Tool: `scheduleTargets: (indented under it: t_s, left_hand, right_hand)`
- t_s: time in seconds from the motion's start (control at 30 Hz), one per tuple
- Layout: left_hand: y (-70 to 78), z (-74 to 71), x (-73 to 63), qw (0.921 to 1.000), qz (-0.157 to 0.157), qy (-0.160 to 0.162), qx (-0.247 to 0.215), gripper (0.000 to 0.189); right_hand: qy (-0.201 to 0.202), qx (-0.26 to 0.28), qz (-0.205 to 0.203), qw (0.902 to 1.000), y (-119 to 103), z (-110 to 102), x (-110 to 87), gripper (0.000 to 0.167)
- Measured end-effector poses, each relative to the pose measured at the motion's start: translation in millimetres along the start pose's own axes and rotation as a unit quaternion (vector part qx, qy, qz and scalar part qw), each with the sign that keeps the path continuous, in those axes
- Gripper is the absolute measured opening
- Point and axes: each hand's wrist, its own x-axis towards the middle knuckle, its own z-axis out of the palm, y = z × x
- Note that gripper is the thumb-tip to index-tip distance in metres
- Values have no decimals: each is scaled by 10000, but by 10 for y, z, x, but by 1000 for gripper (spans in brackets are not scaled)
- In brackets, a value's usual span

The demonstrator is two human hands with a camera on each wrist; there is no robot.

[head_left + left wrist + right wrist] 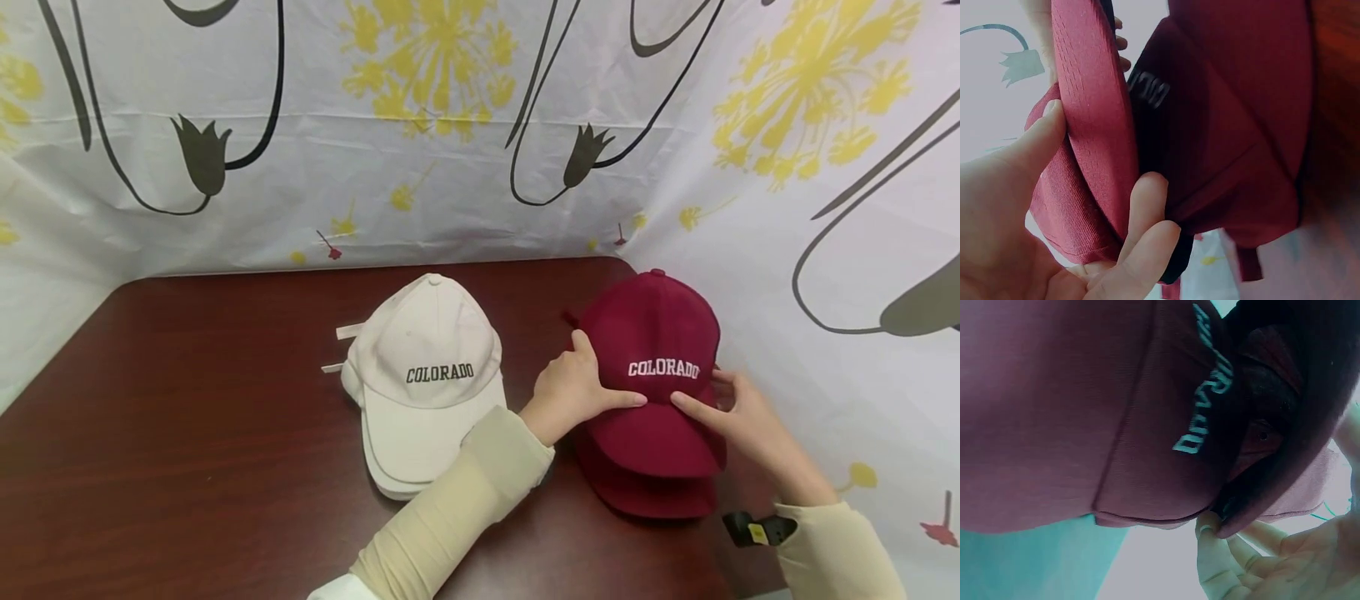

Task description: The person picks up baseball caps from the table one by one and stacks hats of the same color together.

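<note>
Both hands grip a dark red baseball cap (pixel 654 321) lettered COLORADO, one at each side. The left hand (pixel 568 385) has its thumb on the cap's front above the brim, and the left wrist view shows its fingers curled under the rim. From the other side, the right hand (pixel 761 429) pinches the rim between thumb and fingers. Below sits a second red cap (pixel 652 497), its brim showing under the upper one. In the right wrist view, the lower cap's lettered front (pixel 1147 425) shows beneath the raised rim. The upper cap is tilted over it.
Left of the red caps, a stack of off-white COLORADO caps (pixel 431 333) lies on the dark brown table (pixel 187 417), its straps pointing left. A patterned white sheet (pixel 450 192) hangs behind and to the right. A black strap (pixel 757 530) is on the right wrist.
</note>
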Motion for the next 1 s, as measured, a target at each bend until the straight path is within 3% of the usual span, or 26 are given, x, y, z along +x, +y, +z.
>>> scheduleTargets:
  t_s: [0.3,0.57,1.0]
  left_hand:
    - [-26,191,-75,9997,-184,-172,14,76]
    - [-54,346,-105,9990,-276,-256,238,83]
    - [-104,439,-120,9983,-297,-267,427,82]
  right_hand:
    - [-255,-109,387,9989,177,99,-74,83]
    - [-291,-299,547,9976,303,179,-119,84]
    - [-405,-598,617,9955,379,264,-100,86]
